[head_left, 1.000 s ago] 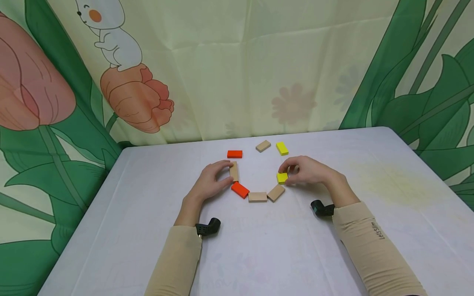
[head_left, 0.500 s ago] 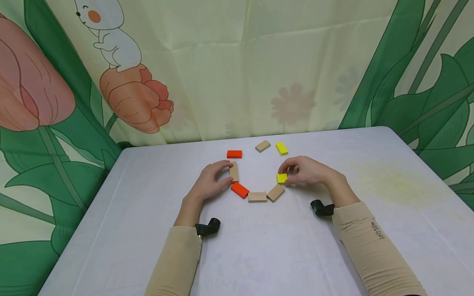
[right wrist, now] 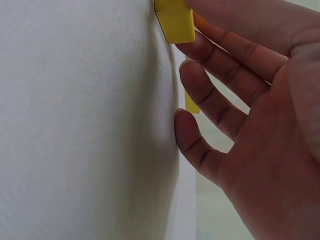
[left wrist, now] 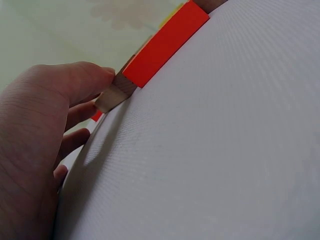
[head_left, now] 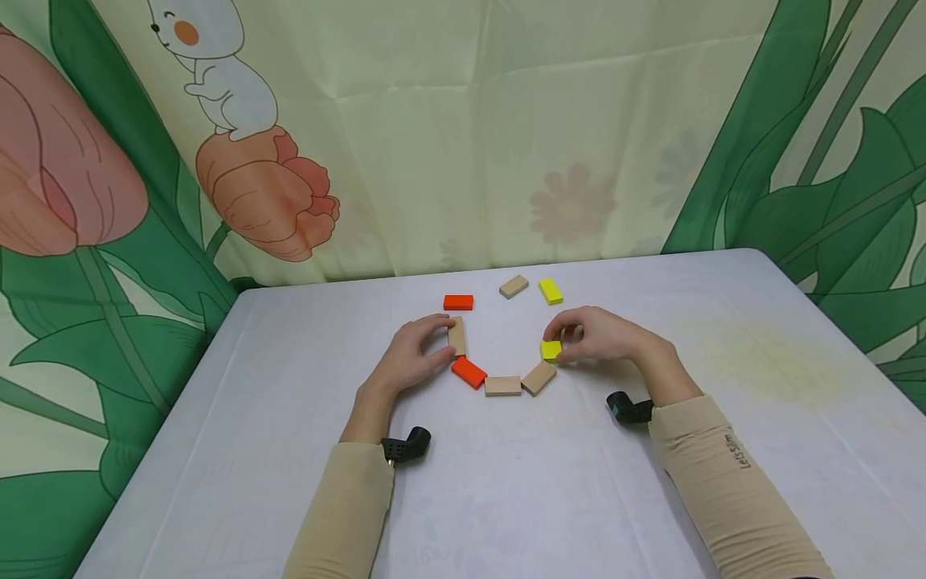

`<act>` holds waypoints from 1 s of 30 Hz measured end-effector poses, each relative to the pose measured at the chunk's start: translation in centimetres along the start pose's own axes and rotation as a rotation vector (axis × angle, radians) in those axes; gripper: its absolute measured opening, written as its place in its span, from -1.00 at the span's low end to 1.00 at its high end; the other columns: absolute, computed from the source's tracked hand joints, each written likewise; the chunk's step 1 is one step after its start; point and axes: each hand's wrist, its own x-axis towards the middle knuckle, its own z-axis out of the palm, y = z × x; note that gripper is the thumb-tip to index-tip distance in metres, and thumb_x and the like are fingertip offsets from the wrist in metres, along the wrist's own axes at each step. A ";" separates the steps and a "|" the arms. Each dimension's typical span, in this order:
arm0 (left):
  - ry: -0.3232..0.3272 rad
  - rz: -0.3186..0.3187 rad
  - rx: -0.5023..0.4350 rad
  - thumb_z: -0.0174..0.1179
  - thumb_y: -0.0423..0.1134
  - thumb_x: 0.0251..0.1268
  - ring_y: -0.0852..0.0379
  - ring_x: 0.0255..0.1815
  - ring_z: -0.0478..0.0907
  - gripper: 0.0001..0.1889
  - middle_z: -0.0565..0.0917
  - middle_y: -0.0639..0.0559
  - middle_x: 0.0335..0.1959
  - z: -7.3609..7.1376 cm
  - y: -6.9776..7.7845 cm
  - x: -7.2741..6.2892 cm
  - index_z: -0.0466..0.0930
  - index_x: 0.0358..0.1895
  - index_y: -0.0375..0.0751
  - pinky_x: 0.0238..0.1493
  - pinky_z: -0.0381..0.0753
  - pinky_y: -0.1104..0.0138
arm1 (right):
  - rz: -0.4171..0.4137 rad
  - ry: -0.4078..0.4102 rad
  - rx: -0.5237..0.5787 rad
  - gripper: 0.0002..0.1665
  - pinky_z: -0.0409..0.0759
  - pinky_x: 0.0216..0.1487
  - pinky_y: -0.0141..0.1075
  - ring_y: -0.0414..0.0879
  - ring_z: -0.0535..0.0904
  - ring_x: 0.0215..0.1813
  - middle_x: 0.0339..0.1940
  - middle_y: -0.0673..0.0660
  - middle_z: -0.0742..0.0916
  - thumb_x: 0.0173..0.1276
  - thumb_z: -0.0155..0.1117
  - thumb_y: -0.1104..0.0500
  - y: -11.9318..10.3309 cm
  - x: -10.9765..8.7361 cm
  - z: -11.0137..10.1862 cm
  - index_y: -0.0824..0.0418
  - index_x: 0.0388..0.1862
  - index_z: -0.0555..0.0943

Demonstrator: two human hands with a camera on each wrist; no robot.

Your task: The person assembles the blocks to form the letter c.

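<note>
My left hand (head_left: 408,354) pinches a plain wooden block (head_left: 457,338) by its ends, between thumb and index finger. One end of it meets an angled red block (head_left: 469,372). The arc continues through a wooden block (head_left: 502,386) and a slanted wooden block (head_left: 538,377). At the arc's right end, my right hand (head_left: 604,334) holds a yellow block (head_left: 551,351) between thumb and fingertips. In the left wrist view the thumb lies against the wooden block (left wrist: 114,96). The right wrist view shows the yellow block (right wrist: 175,22) under my thumb, its far end cut off.
Beyond the arc lie a loose red block (head_left: 458,302), a wooden block (head_left: 514,286) and another yellow block (head_left: 551,291). All rest on a white-clothed table (head_left: 506,490). A printed curtain (head_left: 434,145) hangs behind its far edge.
</note>
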 end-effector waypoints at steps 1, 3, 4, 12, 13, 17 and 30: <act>0.001 0.000 -0.001 0.25 -0.10 0.34 -0.02 0.46 0.29 -0.49 0.46 0.01 0.42 0.0 0.0 0.0 0.54 0.35 -0.04 0.47 0.18 -0.01 | 0.000 0.000 0.001 -0.66 0.53 -0.03 -0.15 0.04 0.48 -0.02 -0.12 0.04 0.67 0.24 0.50 0.15 0.0 0.0 0.0 0.17 -0.02 0.69; 0.002 0.001 -0.001 0.25 -0.10 0.33 -0.02 0.46 0.28 -0.49 0.46 0.01 0.42 0.0 0.0 0.0 0.54 0.35 -0.04 0.48 0.17 -0.01 | 0.000 -0.001 0.004 -0.66 0.53 -0.02 -0.15 0.04 0.48 -0.02 -0.12 0.04 0.67 0.24 0.50 0.15 0.0 0.0 0.0 0.17 -0.02 0.69; 0.002 0.001 -0.001 0.25 -0.10 0.33 -0.02 0.46 0.28 -0.48 0.46 0.01 0.42 0.0 0.0 0.0 0.53 0.35 -0.04 0.48 0.16 -0.01 | -0.001 -0.001 0.006 -0.67 0.53 -0.02 -0.15 0.04 0.48 -0.02 -0.12 0.04 0.67 0.24 0.50 0.16 0.0 0.0 0.0 0.17 -0.02 0.69; 0.004 0.000 0.002 0.25 -0.09 0.34 -0.01 0.46 0.28 -0.48 0.46 0.01 0.42 0.1 -0.2 0.1 0.53 0.36 -0.04 0.48 0.16 0.01 | -0.017 -0.003 0.007 -0.67 0.53 -0.02 -0.15 0.04 0.48 -0.01 -0.11 0.04 0.67 0.25 0.49 0.18 0.2 0.0 0.0 0.17 -0.01 0.69; 0.004 -0.001 0.002 0.25 -0.09 0.33 -0.01 0.47 0.28 -0.48 0.45 0.01 0.42 0.1 -0.2 0.0 0.53 0.36 -0.04 0.48 0.16 0.00 | -0.019 -0.004 0.007 -0.67 0.53 -0.02 -0.15 0.04 0.49 -0.01 -0.11 0.04 0.67 0.25 0.48 0.18 0.2 0.0 0.0 0.17 -0.01 0.69; 0.002 -0.004 0.004 0.25 -0.09 0.33 -0.03 0.47 0.27 -0.48 0.45 0.00 0.43 0.1 -0.1 0.0 0.53 0.36 -0.04 0.49 0.15 -0.01 | -0.030 -0.006 0.006 -0.65 0.52 -0.02 -0.15 0.03 0.49 -0.02 -0.10 0.04 0.68 0.25 0.48 0.18 0.1 -0.1 -0.1 0.18 0.01 0.68; 0.003 0.000 0.005 0.24 -0.09 0.34 -0.02 0.46 0.28 -0.48 0.46 0.01 0.42 0.0 0.0 0.0 0.53 0.35 -0.04 0.48 0.16 -0.01 | -0.045 0.054 -0.008 -0.60 0.50 -0.02 -0.14 0.02 0.49 0.00 0.02 0.04 0.68 0.33 0.43 0.06 -0.2 -0.1 -0.3 0.14 0.11 0.66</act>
